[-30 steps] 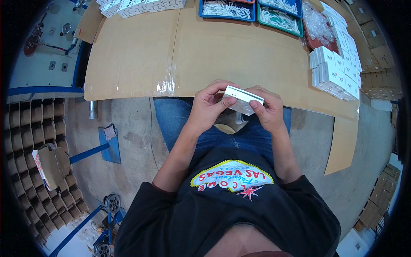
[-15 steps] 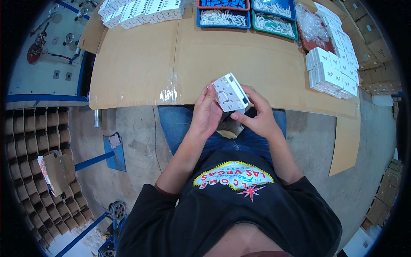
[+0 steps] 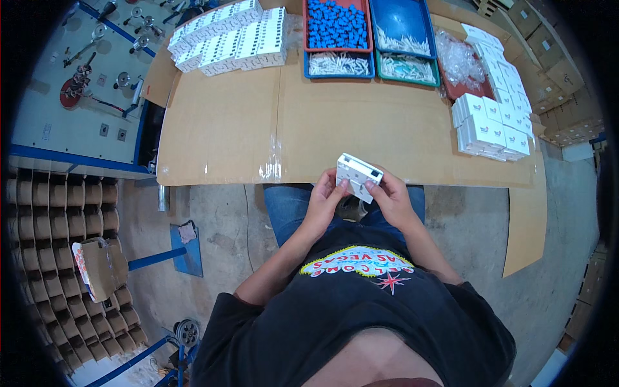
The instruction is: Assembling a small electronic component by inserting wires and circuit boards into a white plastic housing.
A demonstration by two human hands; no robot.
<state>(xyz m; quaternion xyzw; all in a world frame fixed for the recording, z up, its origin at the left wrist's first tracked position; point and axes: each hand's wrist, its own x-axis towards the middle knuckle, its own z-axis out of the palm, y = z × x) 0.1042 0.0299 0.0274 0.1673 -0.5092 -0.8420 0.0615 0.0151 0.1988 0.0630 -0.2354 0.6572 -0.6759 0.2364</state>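
Between my two hands is a small white box with grey printed marks and dark spots along one narrow side. It is tilted, held just at the near edge of the cardboard-covered table, above my lap. My left hand grips its left side, the thumb on the printed face. On the other side my right hand is closed round the right end, its thumb pressed on the same face. The fingers behind the box are mostly hidden.
Stacked white boxes stand at the far left and right. At the back, a red tray holds blue pieces; blue and green trays hold white pieces. A clear plastic bag lies beside them. Cardboard dividers stand left.
The box has been turned in my hands, so its narrow side now faces away from me. Both thumbs have come onto its printed face. The whole view has shifted, showing more of the trays.
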